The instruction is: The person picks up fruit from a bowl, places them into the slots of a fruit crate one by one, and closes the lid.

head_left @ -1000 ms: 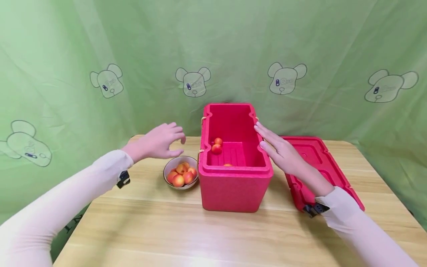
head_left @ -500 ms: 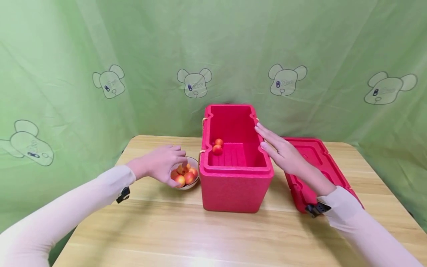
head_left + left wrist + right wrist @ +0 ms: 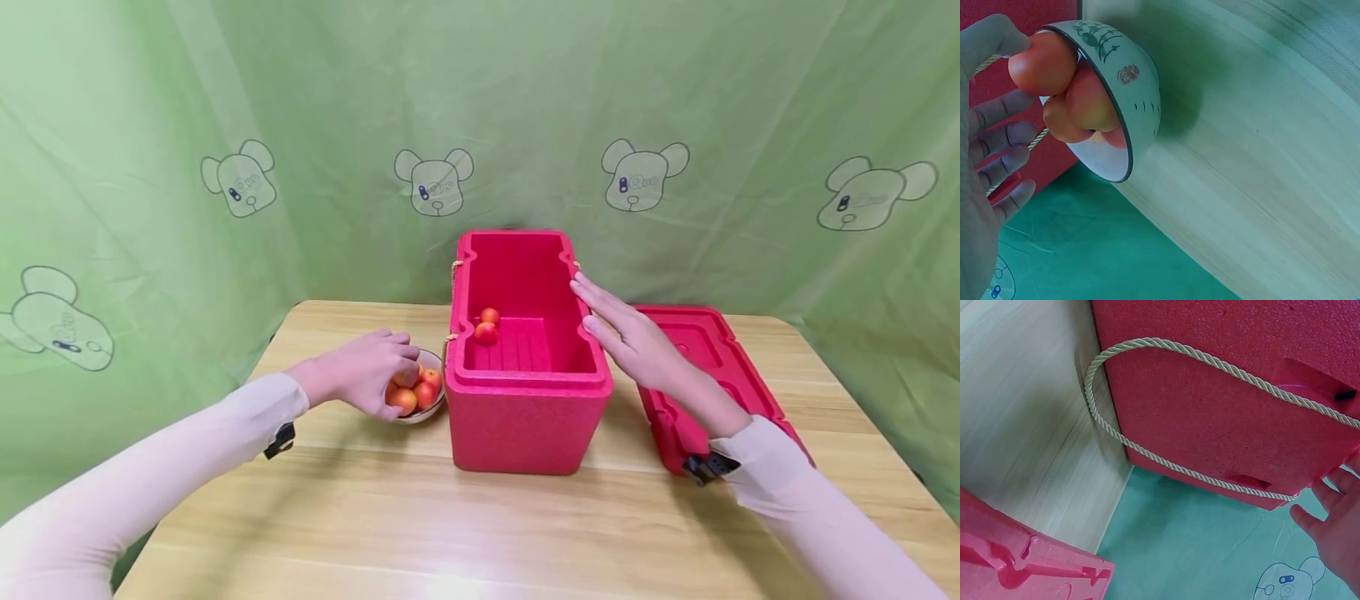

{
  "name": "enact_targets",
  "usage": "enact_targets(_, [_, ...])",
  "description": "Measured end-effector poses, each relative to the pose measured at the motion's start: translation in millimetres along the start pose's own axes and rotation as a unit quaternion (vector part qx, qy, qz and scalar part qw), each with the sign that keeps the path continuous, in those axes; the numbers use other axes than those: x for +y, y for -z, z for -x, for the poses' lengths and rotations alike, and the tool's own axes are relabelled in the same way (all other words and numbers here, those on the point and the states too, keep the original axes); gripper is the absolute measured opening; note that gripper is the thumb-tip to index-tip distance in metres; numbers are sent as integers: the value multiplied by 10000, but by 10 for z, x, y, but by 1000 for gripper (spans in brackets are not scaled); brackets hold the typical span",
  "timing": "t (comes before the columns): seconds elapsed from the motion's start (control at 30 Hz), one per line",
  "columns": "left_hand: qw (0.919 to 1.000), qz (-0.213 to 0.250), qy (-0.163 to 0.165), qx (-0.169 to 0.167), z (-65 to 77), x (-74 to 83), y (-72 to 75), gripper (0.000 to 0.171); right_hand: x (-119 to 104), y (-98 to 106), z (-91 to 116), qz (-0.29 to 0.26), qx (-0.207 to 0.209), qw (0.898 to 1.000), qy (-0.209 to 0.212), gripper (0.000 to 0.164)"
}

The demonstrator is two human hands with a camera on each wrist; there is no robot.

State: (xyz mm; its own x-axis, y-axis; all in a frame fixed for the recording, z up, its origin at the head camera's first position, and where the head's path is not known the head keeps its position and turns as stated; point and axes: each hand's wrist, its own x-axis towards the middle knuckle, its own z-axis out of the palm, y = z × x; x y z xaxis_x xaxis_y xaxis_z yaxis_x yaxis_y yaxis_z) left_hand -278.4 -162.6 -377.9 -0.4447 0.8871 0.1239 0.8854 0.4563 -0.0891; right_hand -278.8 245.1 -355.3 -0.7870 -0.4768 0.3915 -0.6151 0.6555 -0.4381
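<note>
Just left of the red box (image 3: 517,429), the left hand (image 3: 360,371) is at a bowl (image 3: 1138,100), its thumb and forefinger curved round an orange-red fruit (image 3: 1047,62) that sits among other smooth fruits (image 3: 1091,103) in that bowl. Pale inside and dark along its lip, the bowl bears a green plant motif, a red stamp-like mark and small dark strokes too unclear to read. On the box's right rim rests the right hand (image 3: 645,346), fingers straight, thumb apart, gripping nothing. The box is open-topped, its walls grainy like foam, with a twisted pale rope (image 3: 1210,359) looped along its right side; on its ribbed floor, near its left wall, lie two more fruits (image 3: 486,333). Right of the box, a red lid (image 3: 697,342) moulded with recesses lies on the wood-grained table (image 3: 337,508). Behind the box hangs a creased green cloth (image 3: 525,83) printed with outlined bear heads (image 3: 435,187), their faint lettering resembling "Qoo"
</note>
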Motion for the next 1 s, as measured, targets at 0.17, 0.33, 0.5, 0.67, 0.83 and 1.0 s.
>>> enact_targets(0.17, [10000, 12, 55, -66, -3, 30, -7, 24, 4, -2, -5, 28, 21, 10000, 64, 59])
enact_targets(0.33, [9998, -44, 106, -184, -36, 39, 2, 25, 17, -2, -2, 32, 19, 10000, -3, 59])
enact_targets(0.5, [9994, -28, 156, -322, -83, 14, 26, 30, 12, -1, 8, -17, -19, 10000, -57, 60])
enact_targets(0.67, [9989, -41, 294, -359, -130, -48, 65, 32, 9, -6, 16, -28, -4, 10000, -51, 60])
enact_targets(0.83, [9983, -111, 474, -316, -186, -138, 173, 32, 14, -10, 7, -43, -9, 10000, -29, 60])
enact_targets(1.0, [9974, -260, 655, -138, -260, -240, 319, 32, 12, -11, -2, -7, 10, 10000, -39, 59])
